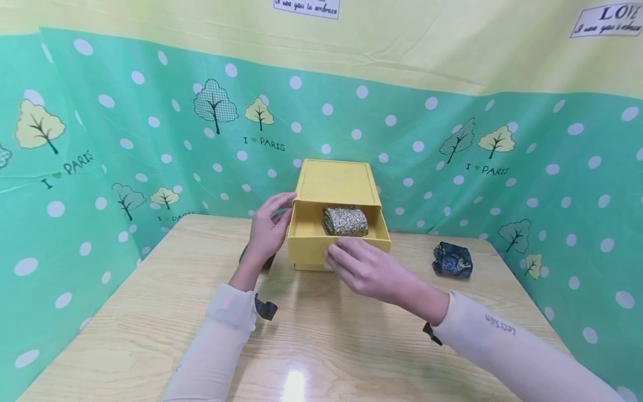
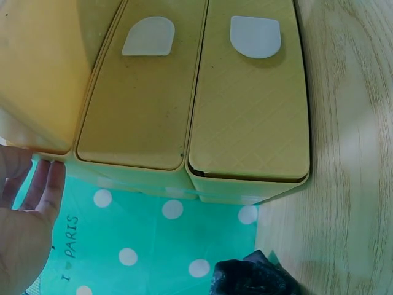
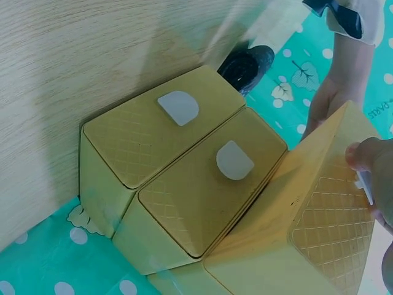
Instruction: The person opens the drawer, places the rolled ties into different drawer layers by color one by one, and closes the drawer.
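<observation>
A yellow drawer unit [image 1: 337, 180] with three stacked drawers stands at the table's far side. Its top drawer [image 1: 307, 245] is pulled out, and a rolled speckled black-and-white cloth [image 1: 346, 221] lies inside. My right hand [image 1: 369, 271] is at the front of this drawer, pinching its white handle [image 3: 365, 185]. At the unit's upper left edge, my left hand [image 1: 267, 230] touches the side with extended fingers [image 2: 54, 184]. Both lower drawers, each with a white tab handle [image 2: 256, 37], are closed. A dark rolled item [image 3: 247, 66] sits left of the unit, mostly hidden behind my left hand in the head view.
A folded dark blue patterned cloth [image 1: 453, 260] lies on the wooden table [image 1: 125, 335] right of the unit. Green and yellow printed curtain [image 1: 166, 128] hangs close behind the unit and along both sides of the table.
</observation>
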### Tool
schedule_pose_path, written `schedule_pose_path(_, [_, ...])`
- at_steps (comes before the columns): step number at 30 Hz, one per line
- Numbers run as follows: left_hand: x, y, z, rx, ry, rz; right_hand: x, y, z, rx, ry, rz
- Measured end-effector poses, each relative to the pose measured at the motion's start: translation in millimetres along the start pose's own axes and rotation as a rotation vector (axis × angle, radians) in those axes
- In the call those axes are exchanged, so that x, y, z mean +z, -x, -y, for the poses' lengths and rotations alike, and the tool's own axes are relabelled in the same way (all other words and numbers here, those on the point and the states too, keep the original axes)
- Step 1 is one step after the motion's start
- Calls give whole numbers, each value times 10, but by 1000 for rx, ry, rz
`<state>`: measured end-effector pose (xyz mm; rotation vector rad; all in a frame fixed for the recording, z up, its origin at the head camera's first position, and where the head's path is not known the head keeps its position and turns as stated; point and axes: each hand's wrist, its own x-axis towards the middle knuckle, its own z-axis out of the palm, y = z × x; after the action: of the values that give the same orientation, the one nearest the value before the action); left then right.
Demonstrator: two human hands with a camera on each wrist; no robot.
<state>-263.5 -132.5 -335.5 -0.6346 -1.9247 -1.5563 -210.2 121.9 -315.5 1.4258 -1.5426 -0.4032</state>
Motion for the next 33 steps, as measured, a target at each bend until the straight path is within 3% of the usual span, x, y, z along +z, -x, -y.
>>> schedule_pose_path(33, [6,-2,34,-10,-7,-4,151,2,-88,32,11,40])
